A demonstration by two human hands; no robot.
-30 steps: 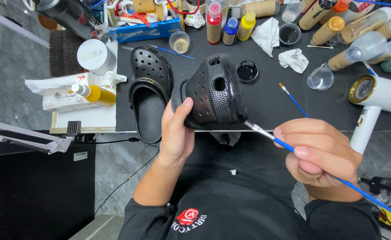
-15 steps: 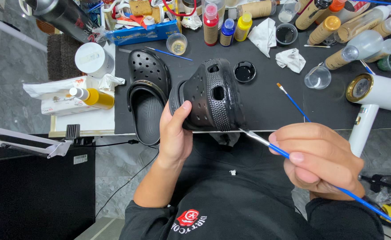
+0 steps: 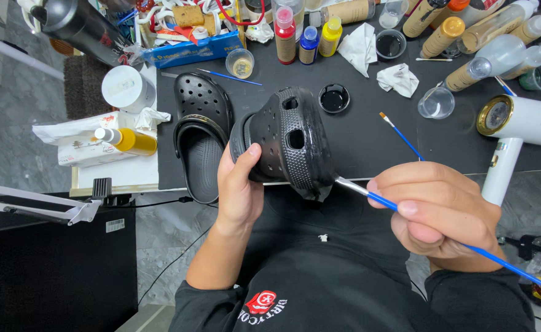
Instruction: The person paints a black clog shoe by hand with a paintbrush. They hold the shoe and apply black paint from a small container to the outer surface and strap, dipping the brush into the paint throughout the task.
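Currently, paint is being laid on a black clog, gripped above the tabletop edge by the left hand; the right hand is closed around a blue brush, bristles touching the toe. Steady strokes seem needed next. A second clog, a paint dish and bottles are crowded nearby.

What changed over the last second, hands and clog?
Little. The right hand drew the blue paintbrush along the held black clog, its tip now at the toe's lower edge. The left hand keeps its grip on the clog. The second clog on the black mat stayed put.
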